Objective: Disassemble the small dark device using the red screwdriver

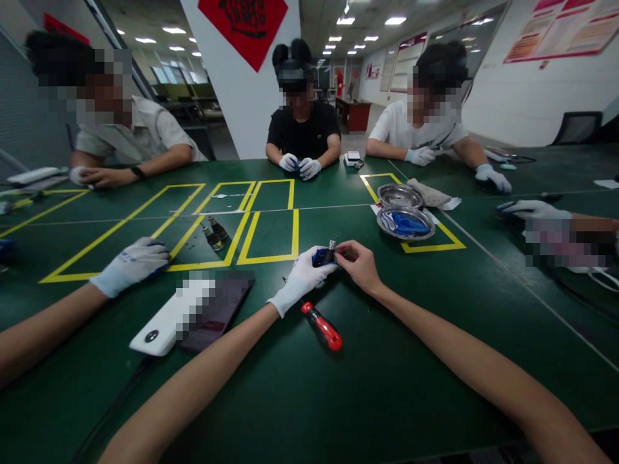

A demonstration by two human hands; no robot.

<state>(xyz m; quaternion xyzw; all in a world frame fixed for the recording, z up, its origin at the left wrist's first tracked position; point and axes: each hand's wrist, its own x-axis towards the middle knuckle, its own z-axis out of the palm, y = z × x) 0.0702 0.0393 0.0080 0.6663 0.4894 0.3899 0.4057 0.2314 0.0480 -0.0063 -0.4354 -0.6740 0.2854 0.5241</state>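
Observation:
My left hand [307,274], in a white glove with blue palm, is closed around a small black cylindrical part with a silver tip [331,245], held upright. Close against its right side is my bare right hand [358,263], thumb and fingertips pinched together. Whatever lies between those fingertips is too small to make out. Below my left hand, a screwdriver with a red and black handle [323,327] rests on the green table [387,386], its shaft partly hidden by the glove. Two similar dark parts [215,233] lie farther left.
Left of my forearm are a white power bank [164,322] and a dark phone [222,316]. A co-worker's gloved hand [135,263] rests beyond them. Metal bowls [406,233] stand at the right, one holding blue-and-white gloves. Other people sit around the table.

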